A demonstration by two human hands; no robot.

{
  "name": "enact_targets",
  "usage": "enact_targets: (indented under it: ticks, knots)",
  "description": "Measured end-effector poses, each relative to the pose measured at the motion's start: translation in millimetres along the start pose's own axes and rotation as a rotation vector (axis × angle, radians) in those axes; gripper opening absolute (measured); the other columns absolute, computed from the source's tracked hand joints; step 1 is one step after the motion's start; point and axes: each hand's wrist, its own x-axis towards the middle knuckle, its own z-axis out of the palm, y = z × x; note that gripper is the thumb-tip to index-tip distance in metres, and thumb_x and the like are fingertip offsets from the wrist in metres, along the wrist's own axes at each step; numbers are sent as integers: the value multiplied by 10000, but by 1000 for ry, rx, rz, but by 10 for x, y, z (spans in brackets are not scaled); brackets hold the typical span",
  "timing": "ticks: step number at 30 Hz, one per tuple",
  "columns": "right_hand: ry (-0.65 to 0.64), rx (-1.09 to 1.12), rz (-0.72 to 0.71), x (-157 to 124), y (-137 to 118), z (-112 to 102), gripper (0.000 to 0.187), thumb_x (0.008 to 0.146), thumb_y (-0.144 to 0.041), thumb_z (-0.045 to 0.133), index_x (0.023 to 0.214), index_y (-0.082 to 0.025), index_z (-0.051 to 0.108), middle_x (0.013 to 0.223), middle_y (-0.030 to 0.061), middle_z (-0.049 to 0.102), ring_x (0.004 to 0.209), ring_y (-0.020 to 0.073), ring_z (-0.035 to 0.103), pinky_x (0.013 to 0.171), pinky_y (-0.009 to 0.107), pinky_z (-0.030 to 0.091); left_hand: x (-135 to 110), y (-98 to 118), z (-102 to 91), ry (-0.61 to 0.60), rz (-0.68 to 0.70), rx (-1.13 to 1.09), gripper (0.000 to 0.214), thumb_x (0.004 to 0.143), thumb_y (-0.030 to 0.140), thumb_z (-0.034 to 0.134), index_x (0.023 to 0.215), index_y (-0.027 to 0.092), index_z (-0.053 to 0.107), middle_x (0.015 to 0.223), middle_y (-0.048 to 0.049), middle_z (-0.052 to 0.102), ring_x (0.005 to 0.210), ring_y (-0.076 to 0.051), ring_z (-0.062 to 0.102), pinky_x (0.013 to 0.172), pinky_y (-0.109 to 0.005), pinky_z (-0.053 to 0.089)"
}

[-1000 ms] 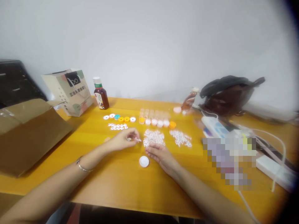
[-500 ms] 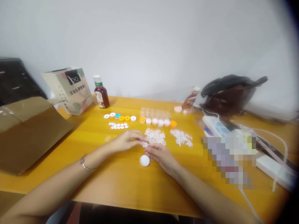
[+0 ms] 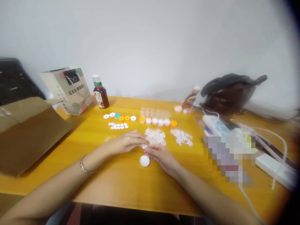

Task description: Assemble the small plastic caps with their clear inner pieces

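Observation:
A small white piece with holes (image 3: 144, 146) is pinched between thumb and fingers of my right hand (image 3: 162, 155). From the other side my left hand (image 3: 128, 141) reaches it, its curled fingertips touching the piece and partly covering it. Just below the fingers a round white cap (image 3: 144, 161) lies on the table. Beyond my hands is a heap of small white perforated pieces (image 3: 155, 137), with a second heap (image 3: 181, 137) to its right. Several small white knobbed parts (image 3: 118, 126) lie in rows past my left hand.
White, blue and orange ring caps (image 3: 121, 118) form a row at the back; clear cups (image 3: 154, 113) stand behind more caps (image 3: 161, 122). A brown bottle (image 3: 101, 93), paper bag (image 3: 72, 90) and cardboard box (image 3: 30, 134) are left. Right are a dark bag (image 3: 229, 93) and power strip (image 3: 273, 170).
My left fingers have flattened and closed down over the small white piece, hiding the thumb. My right hand keeps its pinch. The whole view has shifted slightly.

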Motion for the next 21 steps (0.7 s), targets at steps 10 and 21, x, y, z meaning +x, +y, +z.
enact_targets:
  ticks: [10,21]
  knots:
    - [-8,-4,-22,20,17,-9,179,619,-294,743,719,-156,689,700,7,669,647,74,590,696,204,446,-37,-35,61,14,-34,8,306,873,120,400,1133,197,541,1082,-89,563,987,-160,535,859,-305,446]
    - [17,-18,-47,0,11,24,182,613,-311,741,697,-160,685,670,4,659,632,79,582,689,216,446,-11,57,25,35,-101,-105,249,874,169,444,1073,195,592,1034,-83,572,943,-150,545,844,-287,439]
